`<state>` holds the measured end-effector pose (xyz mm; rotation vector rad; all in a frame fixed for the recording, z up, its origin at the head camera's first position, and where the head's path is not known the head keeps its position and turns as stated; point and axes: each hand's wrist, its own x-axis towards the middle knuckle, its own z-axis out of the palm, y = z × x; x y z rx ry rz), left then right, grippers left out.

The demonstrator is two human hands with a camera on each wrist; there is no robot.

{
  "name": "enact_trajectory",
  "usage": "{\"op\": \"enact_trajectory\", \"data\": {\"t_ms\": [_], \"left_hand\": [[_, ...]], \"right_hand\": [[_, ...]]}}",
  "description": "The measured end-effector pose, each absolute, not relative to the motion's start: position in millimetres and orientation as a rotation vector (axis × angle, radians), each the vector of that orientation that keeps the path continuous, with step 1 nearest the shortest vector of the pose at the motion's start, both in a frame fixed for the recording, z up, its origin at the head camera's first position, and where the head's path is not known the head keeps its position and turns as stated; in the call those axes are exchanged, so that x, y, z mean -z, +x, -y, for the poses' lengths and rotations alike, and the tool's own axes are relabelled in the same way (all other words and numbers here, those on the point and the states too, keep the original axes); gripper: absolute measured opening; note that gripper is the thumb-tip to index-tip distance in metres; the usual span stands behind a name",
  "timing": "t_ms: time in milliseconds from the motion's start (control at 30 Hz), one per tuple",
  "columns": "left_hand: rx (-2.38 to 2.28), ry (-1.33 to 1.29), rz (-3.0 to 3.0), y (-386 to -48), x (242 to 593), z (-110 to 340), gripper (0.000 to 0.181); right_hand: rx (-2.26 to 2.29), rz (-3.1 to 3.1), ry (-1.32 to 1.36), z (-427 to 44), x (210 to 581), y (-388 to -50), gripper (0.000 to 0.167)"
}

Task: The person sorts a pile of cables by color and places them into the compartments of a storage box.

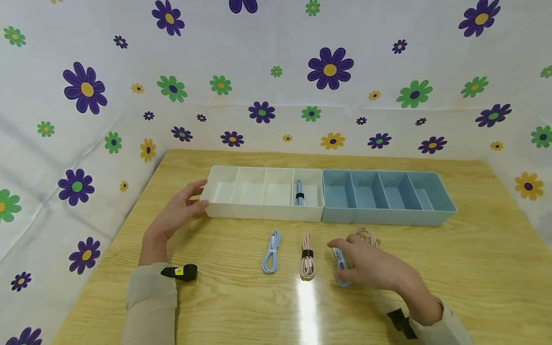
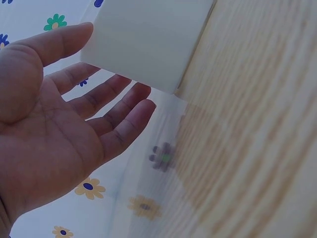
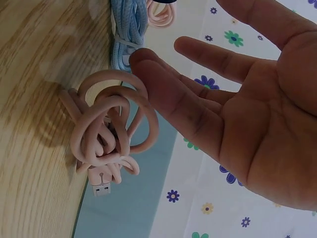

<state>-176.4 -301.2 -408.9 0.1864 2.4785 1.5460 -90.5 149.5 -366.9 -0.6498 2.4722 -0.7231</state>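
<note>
My left hand (image 1: 178, 211) is at the left end of a white divided box (image 1: 263, 212). In the left wrist view its fingers are spread and slightly bent by the white end wall (image 2: 143, 44). My right hand (image 1: 373, 263) hovers over a coiled blue cable (image 1: 341, 270), thumb and fingers apart on either side of it. Just behind that hand lies a bundled pink USB cable (image 1: 365, 234); in the right wrist view its loops (image 3: 106, 129) are near the fingertips, with the blue cable (image 3: 128, 34) beyond.
A second blue cable (image 1: 270, 254) and a pink cable (image 1: 307, 266) with a black strap lie to the left on the wooden table (image 1: 228, 306). A strapped blue cable (image 1: 299, 191) sits in the white box's rightmost compartment. Adjoining it is a blue divided box (image 1: 384, 217).
</note>
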Motion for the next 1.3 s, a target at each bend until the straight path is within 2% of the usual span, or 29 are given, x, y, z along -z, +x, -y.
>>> {"op": "enact_trajectory", "data": {"t_ms": [833,1100,1300], "left_hand": [[-1.533,0.189,-2.499,-178,410,301,0.071],[-1.523,0.186,-2.503,-176,409,302,0.07],[-1.507,0.2,-2.517,-177,408,300,0.07]], "right_hand": [[0.71,-2.413,-0.712,-147,379,-94,0.054],[0.711,-2.397,-0.786,-147,381,-94,0.039],[0.721,-2.404,-0.763,-147,381,-95,0.044]]}}
